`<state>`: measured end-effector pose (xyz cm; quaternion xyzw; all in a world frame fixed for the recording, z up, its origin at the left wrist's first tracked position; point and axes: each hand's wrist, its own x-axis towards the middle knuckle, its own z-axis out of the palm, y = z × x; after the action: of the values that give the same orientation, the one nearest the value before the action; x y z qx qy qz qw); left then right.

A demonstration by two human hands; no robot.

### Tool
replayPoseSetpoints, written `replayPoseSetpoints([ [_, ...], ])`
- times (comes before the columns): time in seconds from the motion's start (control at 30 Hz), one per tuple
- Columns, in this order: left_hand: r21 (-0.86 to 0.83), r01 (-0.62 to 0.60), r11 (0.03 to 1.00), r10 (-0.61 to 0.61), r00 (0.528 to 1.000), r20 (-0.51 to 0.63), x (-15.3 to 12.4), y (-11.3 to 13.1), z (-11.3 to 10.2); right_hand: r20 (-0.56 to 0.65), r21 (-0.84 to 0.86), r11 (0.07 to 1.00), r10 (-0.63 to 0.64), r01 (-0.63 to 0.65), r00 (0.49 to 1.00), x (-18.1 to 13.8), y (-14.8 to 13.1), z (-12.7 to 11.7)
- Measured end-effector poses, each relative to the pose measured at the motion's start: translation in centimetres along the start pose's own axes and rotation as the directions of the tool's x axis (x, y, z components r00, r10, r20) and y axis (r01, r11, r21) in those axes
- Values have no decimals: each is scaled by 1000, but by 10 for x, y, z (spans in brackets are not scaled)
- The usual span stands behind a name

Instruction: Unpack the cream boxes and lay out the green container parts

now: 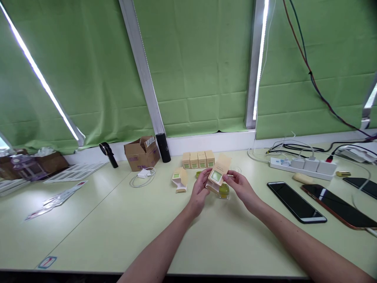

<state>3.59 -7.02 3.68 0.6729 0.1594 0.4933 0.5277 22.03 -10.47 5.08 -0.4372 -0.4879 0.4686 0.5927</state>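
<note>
Both my hands hold a small beige carton [218, 174] with a green window and an open top flap, above the middle of the pale table [118, 228]. My left hand [201, 189] grips its left side, and my right hand [240, 185] pinches its right side. A small green jar [224, 190] sits just under the carton's lower end. Behind the hands stands a row of several closed beige cartons [198, 160]. An open, flattened carton [180, 179] lies to the left of my left hand.
A brown cardboard box [141, 153], a black cylinder [163, 147] and a white charger cable [143, 175] stand at the back left. To the right lie a power strip [303, 165] with plugs, a black phone [296, 201] and a brown-edged phone [338, 206]. Plastic sleeves [55, 199] lie at the left.
</note>
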Motion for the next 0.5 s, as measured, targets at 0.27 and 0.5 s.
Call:
replayPoseSetpoints([
  [0.27, 362, 27, 932, 27, 989, -144, 0, 0, 2, -23, -28, 1000, -14, 13, 1000, 1, 3, 1],
  [0.5, 421, -59, 905, 91, 994, -54, -2, -3, 2, -48, -9, 1000, -11, 10, 999, 0, -3, -1],
])
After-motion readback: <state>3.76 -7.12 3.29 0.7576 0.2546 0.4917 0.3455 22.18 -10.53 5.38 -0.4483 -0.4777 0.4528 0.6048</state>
